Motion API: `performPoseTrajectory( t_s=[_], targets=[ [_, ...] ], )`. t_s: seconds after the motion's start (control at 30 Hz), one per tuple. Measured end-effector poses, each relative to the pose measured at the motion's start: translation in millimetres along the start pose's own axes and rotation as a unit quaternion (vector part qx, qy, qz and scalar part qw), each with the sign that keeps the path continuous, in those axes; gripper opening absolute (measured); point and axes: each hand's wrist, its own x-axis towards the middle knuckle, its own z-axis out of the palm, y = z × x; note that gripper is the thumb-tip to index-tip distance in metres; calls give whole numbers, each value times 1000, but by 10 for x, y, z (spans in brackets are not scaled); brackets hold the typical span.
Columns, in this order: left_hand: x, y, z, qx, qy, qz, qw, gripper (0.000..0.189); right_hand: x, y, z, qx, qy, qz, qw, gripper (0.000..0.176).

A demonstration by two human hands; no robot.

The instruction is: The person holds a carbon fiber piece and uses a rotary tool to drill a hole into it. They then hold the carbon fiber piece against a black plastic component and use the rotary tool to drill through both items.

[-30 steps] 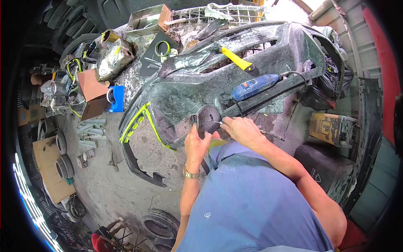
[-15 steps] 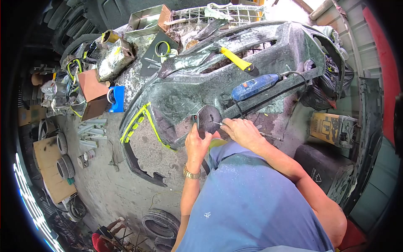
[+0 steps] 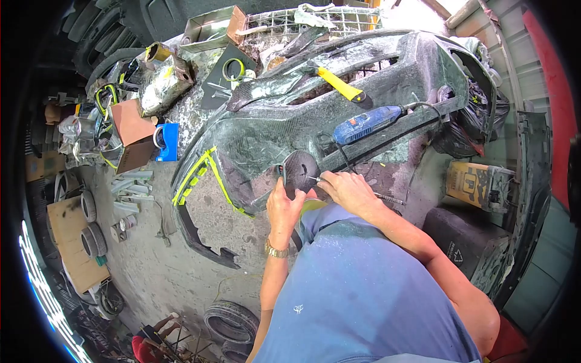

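Note:
A dusty carbon-fibre car bumper (image 3: 266, 130) lies across the workbench. At its near edge is a round black insert (image 3: 299, 169). My left hand (image 3: 284, 206) holds the lower edge of this insert. My right hand (image 3: 348, 190) grips a thin metal handpiece (image 3: 315, 178) on a flexible shaft (image 3: 387, 198), with its tip against the insert. A blue rotary tool (image 3: 366, 126) rests on the bumper above my right hand, and its cable runs down toward the handpiece.
A yellow-handled hammer (image 3: 339, 85) lies on the bumper. A blue block (image 3: 169, 142), boxes and a yellow tape ring (image 3: 233, 69) clutter the left. Tyres (image 3: 227, 320) lie on the floor. A yellow box (image 3: 472, 181) and a black bin (image 3: 466, 242) stand at right.
My right hand and the handpiece tip have shifted slightly along the insert. My left hand keeps the same hold.

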Motion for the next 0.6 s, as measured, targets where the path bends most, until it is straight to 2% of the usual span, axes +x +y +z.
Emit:
performPoseTrajectory(
  t_s=[0.37, 0.53, 0.6],
  targets=[
    [8, 122, -63, -18, 8, 21, 1000, 43, -2, -19, -2, -1, 13, -10, 1000, 28],
    [-3, 20, 3, -7, 26, 30, 999, 43, -54, -70, 0, 9, 14, -17, 1000, 27],
    [19, 7, -4, -10, 41, 38, 998, 43, -77, -42, -38, 19, 2, 7, 1000, 27]
  ],
)
